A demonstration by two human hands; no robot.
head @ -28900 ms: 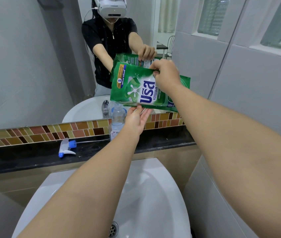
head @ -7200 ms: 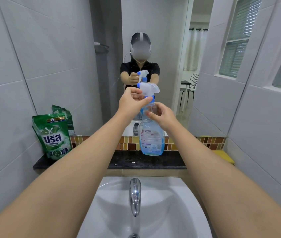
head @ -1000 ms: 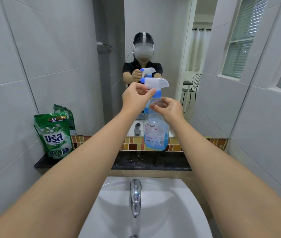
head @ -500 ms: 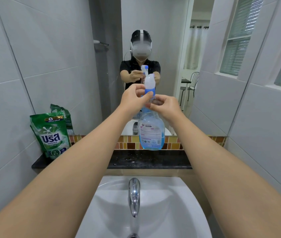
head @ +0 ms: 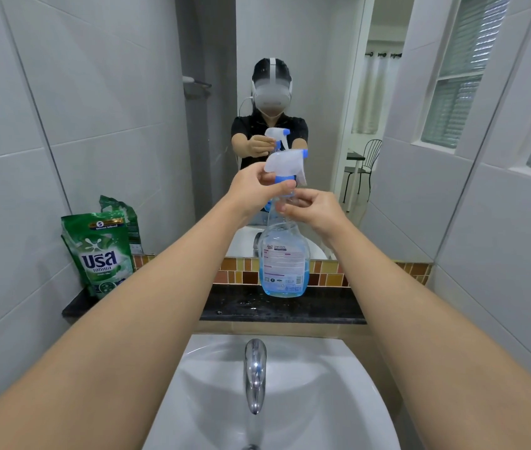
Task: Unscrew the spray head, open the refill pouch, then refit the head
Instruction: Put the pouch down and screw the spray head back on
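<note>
Head camera view, looking forward and down over a white bathroom sink [head: 339, 384] with a chrome tap [head: 255, 375] at its middle. Behind the sink runs a dark stone ledge [head: 322, 308], backed by a strip of brown and yellow mosaic tiles [head: 235, 274] and a wall mirror [head: 290, 43]. Two bare forearms reach toward the ledge. A clear spray bottle [head: 283, 267], partly filled with blue liquid, stands upright on the ledge at centre. Its white and blue spray head [head: 285, 165] sits on top, nozzle pointing right. The left hand [head: 254, 190] curls its fingers round the blue collar of the spray head. The right hand [head: 314, 211] grips the bottle's neck just below. A green refill pouch [head: 101, 254] stands upright at the ledge's left end, against the grey wall tiles, well apart from the bottle. The mirror reflects the person wearing a white headset.
</note>
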